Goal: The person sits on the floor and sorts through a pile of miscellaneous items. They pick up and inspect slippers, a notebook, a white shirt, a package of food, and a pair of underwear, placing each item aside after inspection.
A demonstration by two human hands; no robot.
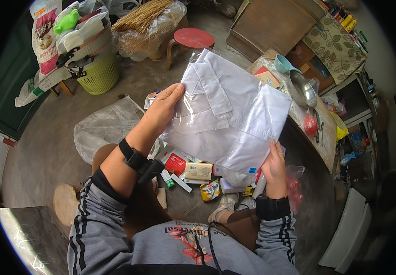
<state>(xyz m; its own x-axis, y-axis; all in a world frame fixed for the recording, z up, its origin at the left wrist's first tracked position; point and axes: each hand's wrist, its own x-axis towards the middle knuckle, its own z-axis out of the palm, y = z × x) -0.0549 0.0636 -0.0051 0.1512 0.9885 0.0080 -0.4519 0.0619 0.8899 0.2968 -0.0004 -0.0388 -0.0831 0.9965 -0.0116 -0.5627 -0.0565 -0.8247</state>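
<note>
A folded white garment [239, 79] in a clear plastic bag [191, 120] is held up before me, tilted. My left hand [167, 103] grips the bag's left edge, thumb on top. At the lower right corner, near a small blue sticker [252, 170], my right hand [273, 163] pinches the bag. Beneath it on the floor lie several small packages, among them a red packet [175, 164], a beige paper pack [198, 171], a yellow pouch [210, 190] and a green-and-white box [167, 178]. The bag hides part of this pile.
A crumpled clear plastic bag [106, 123] lies on the floor at left. Beyond stand a green slatted basket [100, 76] and a red-topped stool [193, 37]. On the right, a low table [327, 144] bears a metal bowl [302, 89] and a blue ladle [285, 63]. White foam pieces [345, 233] lie lower right.
</note>
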